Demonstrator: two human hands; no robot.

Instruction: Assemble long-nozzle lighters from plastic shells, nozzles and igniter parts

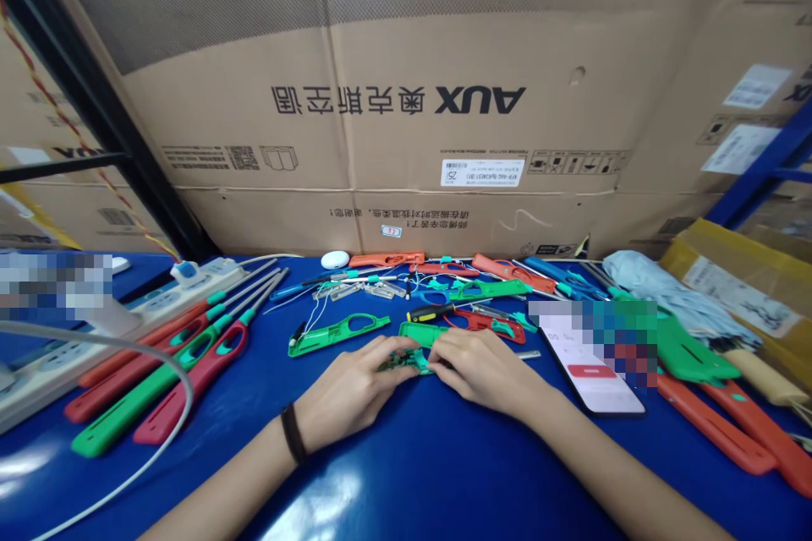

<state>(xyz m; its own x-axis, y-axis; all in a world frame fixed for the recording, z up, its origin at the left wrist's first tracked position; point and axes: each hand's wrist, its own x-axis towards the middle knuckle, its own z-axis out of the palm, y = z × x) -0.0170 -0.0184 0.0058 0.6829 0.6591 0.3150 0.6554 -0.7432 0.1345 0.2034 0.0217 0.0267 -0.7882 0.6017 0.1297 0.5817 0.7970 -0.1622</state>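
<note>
The blue table (406,473) lay bare in front of me, right up to its near edge. My left hand (346,389) and right hand (479,368) were close together, their fingertips pinching a small green plastic part (406,362) between them. A phone (587,372) lay just beside my right hand, and long lighters (158,389) filled the room to my left. Beyond, lighter parts (339,334) crowded the far edge, against a cardboard box (406,101).

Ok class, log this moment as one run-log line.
left hand: on green lighter part | right hand: on same part | nearby: screwdriver
</note>
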